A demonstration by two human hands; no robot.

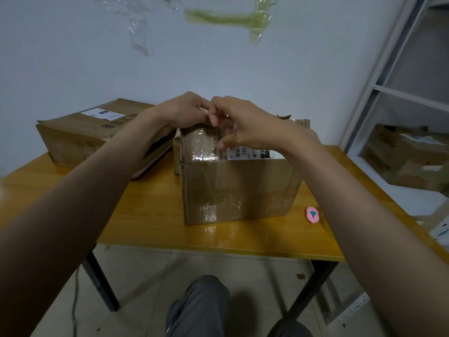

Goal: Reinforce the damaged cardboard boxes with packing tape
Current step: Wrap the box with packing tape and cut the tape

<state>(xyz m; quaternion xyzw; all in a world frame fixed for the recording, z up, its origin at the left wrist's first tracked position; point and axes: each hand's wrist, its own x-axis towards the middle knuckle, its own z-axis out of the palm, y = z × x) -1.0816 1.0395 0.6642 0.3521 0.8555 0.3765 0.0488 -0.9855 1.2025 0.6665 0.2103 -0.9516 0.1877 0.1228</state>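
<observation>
A worn cardboard box (233, 190) stands in the middle of the yellow table (150, 215). Shiny clear tape (204, 147) lies across its top beside a white shipping label (245, 153), and more tape shines on its front face. Both hands meet above the box's far top edge. My left hand (184, 110) has its fingers curled down over something at that edge; what it grips is hidden. My right hand (239, 122) pinches a strip of clear tape between finger and thumb, thumb tip down on the taped top. No tape roll shows.
A second, flatter cardboard box (85, 132) lies at the table's back left. A small pink cutter (312, 215) sits on the table right of the box. White shelving (388, 93) with more boxes (408, 154) stands at the right. My knees show below the table.
</observation>
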